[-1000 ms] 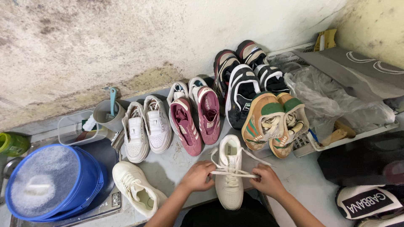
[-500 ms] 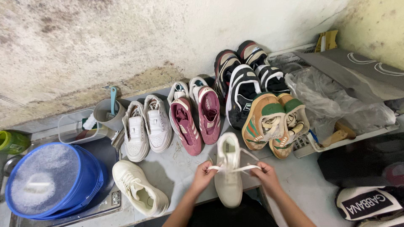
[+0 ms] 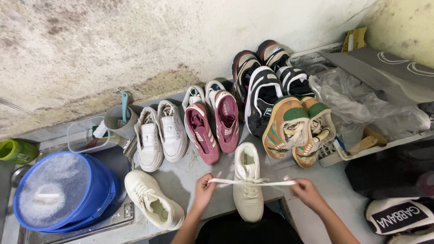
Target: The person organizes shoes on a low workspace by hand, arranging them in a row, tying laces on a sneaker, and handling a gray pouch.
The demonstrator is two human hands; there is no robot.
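Cream sneaker (image 3: 247, 183) sits at the concrete ledge's (image 3: 199, 169) front edge, toe overhanging. My left hand (image 3: 204, 190) and right hand (image 3: 306, 190) each pinch a lace end (image 3: 271, 183), now stretched wider apart than before. Bare ledge lies between it and its mate (image 3: 153, 204). Blue bucket (image 3: 97, 192) holds suds.

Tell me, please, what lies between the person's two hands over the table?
In the head view, the cream sneaker sits between the left hand and right hand; its white lace is stretched taut between them, one end pinched in each.
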